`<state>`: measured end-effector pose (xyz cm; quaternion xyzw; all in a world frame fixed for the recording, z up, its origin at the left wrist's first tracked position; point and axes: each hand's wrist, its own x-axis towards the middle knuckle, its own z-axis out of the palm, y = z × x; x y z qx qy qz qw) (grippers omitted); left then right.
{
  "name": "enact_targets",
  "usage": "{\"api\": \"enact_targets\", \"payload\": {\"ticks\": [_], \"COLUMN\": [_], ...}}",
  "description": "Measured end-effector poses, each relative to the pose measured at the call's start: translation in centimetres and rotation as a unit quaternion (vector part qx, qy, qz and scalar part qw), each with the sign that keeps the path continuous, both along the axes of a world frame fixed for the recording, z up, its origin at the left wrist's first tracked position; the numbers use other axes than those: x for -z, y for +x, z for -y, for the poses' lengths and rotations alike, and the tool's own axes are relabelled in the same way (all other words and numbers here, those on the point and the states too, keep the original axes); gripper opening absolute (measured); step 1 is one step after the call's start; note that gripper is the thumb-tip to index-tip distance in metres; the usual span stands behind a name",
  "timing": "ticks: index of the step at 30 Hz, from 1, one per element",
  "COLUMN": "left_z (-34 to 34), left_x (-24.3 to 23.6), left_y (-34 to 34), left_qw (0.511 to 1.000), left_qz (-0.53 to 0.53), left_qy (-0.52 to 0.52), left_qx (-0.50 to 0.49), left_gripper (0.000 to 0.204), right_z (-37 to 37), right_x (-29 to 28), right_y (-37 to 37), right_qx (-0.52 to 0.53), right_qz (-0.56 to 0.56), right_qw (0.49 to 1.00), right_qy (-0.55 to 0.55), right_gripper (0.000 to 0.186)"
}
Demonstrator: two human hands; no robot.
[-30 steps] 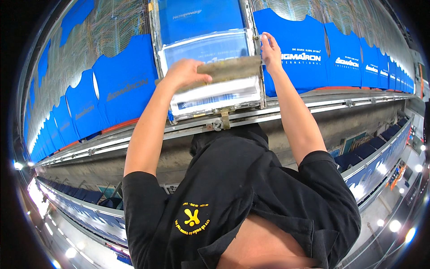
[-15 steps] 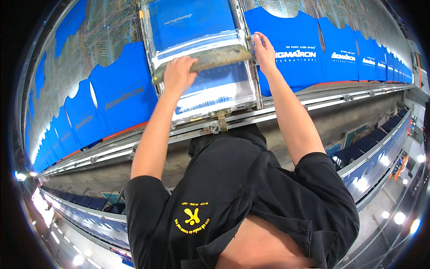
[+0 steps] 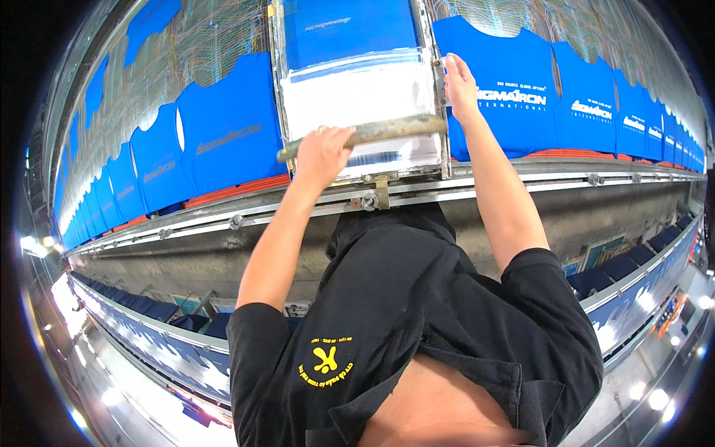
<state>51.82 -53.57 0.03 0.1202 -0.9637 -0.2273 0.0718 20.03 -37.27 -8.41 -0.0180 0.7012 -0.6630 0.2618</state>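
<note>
A printing screen (image 3: 445, 158) with a metal frame lies over a blue fabric piece in front of me. White ink (image 3: 320, 100) coats most of its lower mesh. My left hand (image 3: 322, 158) is closed around the left part of a long squeegee (image 3: 398, 128), stained brown and green, which spans the frame crosswise near its close end. At the frame's right side is my right hand (image 3: 462, 86). Its fingers are stretched out and lie along the outer edge, seemingly touching it. The squeegee's blade is hidden underneath.
Blue shirt panels with white print (image 3: 495, 89) run along the table to the right; others with dark print (image 3: 227, 138) run left. A metal rail (image 3: 536, 175) with stops borders the near edge, and a clamp (image 3: 369, 200) sits below the screen. Behind me stands another long table (image 3: 164, 335).
My left hand has drawn the squeegee toward me. White ink now covers mesh that showed blue before. My right hand stays beside the frame, and the whole view has shifted slightly.
</note>
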Motion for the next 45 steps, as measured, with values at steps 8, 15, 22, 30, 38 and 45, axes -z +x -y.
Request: {"api": "enact_targets", "payload": {"ticks": [8,15,22,30,38,45], "left_z": [10.5,14.3,17.7,15.5,6.5,-0.1], "left_x": [-0.1,0.5,-1.1,-0.3,1.3,2.0], "left_y": [-10.6,-12.0,-9.5,-9.0,-0.5,6.8], "left_qw": [0.999,0.995,0.967,0.969,0.96,0.979], "left_qz": [0.016,0.09,0.243,0.221,0.247,0.154], "left_qy": [-0.05,0.042,-0.041,-0.076,-0.064,-0.084], "left_qx": [-0.004,0.008,-0.066,-0.082,-0.115,-0.102], "left_gripper": [0.028,0.041,0.057,0.06,0.061,0.061], "right_z": [0.0,-0.5,6.3,7.0,-2.4,-8.7], "right_x": [-1.4,-1.8,-8.4,-6.2,-4.9,-4.2], "right_y": [0.6,0.8,-1.8,0.7,8.9,14.9], "right_qx": [0.004,0.02,-0.316,-0.329,-0.326,-0.34], "right_qz": [0.046,0.003,-0.585,-0.51,-0.532,-0.501], "right_qw": [0.999,0.999,0.726,0.696,0.704,0.732], "right_qy": [-0.016,0.047,0.176,0.384,0.338,0.313], "right_gripper": [0.043,0.052,0.065,0.048,0.03,0.017]}}
